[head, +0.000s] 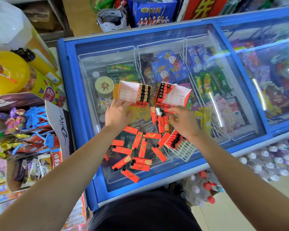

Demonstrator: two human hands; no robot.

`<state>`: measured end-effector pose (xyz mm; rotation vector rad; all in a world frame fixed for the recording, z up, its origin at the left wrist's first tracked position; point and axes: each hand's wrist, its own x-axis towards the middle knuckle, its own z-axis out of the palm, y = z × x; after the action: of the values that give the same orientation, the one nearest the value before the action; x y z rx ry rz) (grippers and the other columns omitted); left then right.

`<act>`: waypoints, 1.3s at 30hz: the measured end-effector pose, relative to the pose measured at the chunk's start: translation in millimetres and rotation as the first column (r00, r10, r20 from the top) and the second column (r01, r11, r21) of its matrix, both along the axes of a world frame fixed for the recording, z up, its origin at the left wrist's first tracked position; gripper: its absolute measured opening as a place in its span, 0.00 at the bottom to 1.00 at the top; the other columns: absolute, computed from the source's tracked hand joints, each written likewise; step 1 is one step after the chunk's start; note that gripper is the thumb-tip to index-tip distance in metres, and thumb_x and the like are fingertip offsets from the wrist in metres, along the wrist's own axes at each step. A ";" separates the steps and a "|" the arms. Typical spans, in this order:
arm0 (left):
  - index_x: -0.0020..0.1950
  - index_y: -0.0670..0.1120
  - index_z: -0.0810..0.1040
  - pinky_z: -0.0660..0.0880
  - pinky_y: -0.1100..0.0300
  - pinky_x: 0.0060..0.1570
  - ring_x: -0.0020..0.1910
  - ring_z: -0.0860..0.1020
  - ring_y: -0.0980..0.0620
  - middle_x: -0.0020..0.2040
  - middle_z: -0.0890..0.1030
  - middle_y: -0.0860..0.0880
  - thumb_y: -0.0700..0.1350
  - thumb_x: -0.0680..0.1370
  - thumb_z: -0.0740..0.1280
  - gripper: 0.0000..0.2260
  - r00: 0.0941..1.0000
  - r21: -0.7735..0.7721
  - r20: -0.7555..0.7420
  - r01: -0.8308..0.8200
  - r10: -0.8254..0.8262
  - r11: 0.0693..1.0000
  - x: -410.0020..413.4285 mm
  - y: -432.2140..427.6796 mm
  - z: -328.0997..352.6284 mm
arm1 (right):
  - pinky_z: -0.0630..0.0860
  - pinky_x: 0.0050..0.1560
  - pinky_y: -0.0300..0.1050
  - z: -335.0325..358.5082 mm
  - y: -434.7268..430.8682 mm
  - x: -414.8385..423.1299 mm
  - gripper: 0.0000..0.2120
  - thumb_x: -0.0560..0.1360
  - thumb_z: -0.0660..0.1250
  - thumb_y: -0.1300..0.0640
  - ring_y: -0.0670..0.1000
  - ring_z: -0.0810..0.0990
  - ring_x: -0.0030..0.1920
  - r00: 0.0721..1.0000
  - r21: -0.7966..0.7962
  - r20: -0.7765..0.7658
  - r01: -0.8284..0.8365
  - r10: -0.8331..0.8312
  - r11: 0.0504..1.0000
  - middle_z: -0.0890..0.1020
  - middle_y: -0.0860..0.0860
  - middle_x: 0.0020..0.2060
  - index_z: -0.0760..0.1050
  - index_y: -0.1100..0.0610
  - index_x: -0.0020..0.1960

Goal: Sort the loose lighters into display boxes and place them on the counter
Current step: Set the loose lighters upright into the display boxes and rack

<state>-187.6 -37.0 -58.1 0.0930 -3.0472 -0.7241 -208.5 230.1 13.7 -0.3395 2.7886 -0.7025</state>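
Steadying the left display box (pixel 132 94), the left hand (pixel 118 114) lays fairly straight fingers against its near edge and grips nothing; the box sits at that hand's 12 o'clock, with two rows of lighters filling its right side. Loose lighters (pixel 137 147) lie scattered on the freezer lid (pixel 173 167) at 6 o'clock from both boxes, their long axes pointing every way. Further right, the right hand (pixel 182 121) pinches one lighter (pixel 163 109) in narrow fingertips. Its long axis runs roughly 9 to 3 o'clock, just below the near edge of the right display box (pixel 173 95). That box lies at 12 o'clock from the grip, close by, so the right hand is plainly the nearer. By my judgement, the lighter must be swung end-on to match the rows already slotted there. A white grid tray (pixel 182 147) lies at that wrist's 6 o'clock.
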 end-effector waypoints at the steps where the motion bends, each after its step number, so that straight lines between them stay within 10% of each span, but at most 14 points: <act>1: 0.63 0.51 0.82 0.76 0.44 0.56 0.58 0.76 0.43 0.56 0.82 0.48 0.43 0.75 0.69 0.16 1.000 -0.026 -0.002 -0.002 0.002 1.000 2.2 -1.2 -0.9 | 0.75 0.61 0.47 -0.6 -1.8 2.4 0.15 0.77 0.68 0.62 0.53 0.80 0.59 0.999 0.010 0.049 0.008 -0.009 1.000 0.83 0.53 0.58 0.80 0.57 0.62; 14: 0.63 0.46 0.81 0.75 0.48 0.57 0.61 0.75 0.42 0.64 0.79 0.47 0.39 0.75 0.70 0.17 0.993 0.059 -0.106 -0.052 0.058 0.997 71.4 -20.8 -5.2 | 0.63 0.72 0.62 -48.1 -51.7 19.7 0.43 0.73 0.71 0.39 0.70 0.54 0.75 0.932 0.307 0.345 0.003 -0.114 0.952 0.49 0.56 0.79 0.56 0.54 0.78; 21: 0.60 0.47 0.83 0.79 0.47 0.48 0.54 0.75 0.45 0.57 0.81 0.48 0.45 0.71 0.76 0.18 0.997 0.054 -0.058 -0.047 0.050 0.997 141.9 -24.6 -15.4 | 0.73 0.65 0.59 -55.4 -64.3 47.1 0.25 0.73 0.74 0.53 0.63 0.68 0.68 0.987 0.208 0.157 -0.079 0.046 0.975 0.63 0.55 0.73 0.73 0.52 0.68; 28: 0.70 0.56 0.73 0.75 0.44 0.56 0.62 0.71 0.43 0.71 0.70 0.49 0.67 0.61 0.76 0.39 0.972 -0.039 0.192 0.145 -0.135 0.989 183.0 -9.6 -7.4 | 0.67 0.71 0.56 -55.9 -64.9 70.5 0.32 0.71 0.77 0.55 0.61 0.70 0.68 0.985 0.025 0.125 -0.120 0.116 0.992 0.69 0.57 0.70 0.70 0.58 0.72; 34: 0.71 0.52 0.72 0.81 0.45 0.48 0.61 0.72 0.41 0.73 0.69 0.46 0.52 0.63 0.82 0.38 0.979 0.026 0.145 0.143 -0.145 0.989 185.3 -5.0 -16.9 | 0.64 0.71 0.55 -64.7 -60.5 97.6 0.52 0.68 0.77 0.41 0.61 0.67 0.69 0.986 0.177 0.165 -0.061 0.032 0.982 0.69 0.60 0.67 0.54 0.60 0.79; 39: 0.70 0.49 0.75 0.82 0.45 0.47 0.65 0.73 0.43 0.74 0.70 0.47 0.42 0.69 0.78 0.29 0.980 0.147 0.110 0.146 -0.163 0.978 176.4 8.9 -20.3 | 0.70 0.66 0.53 -63.5 -70.0 88.3 0.48 0.64 0.81 0.44 0.60 0.70 0.65 0.963 0.137 0.256 0.049 -0.083 0.989 0.72 0.59 0.62 0.62 0.59 0.75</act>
<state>-11.2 -28.1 -78.5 -0.1056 -3.1431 -0.9750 -120.2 160.1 -49.8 -0.1193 2.5865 -0.5333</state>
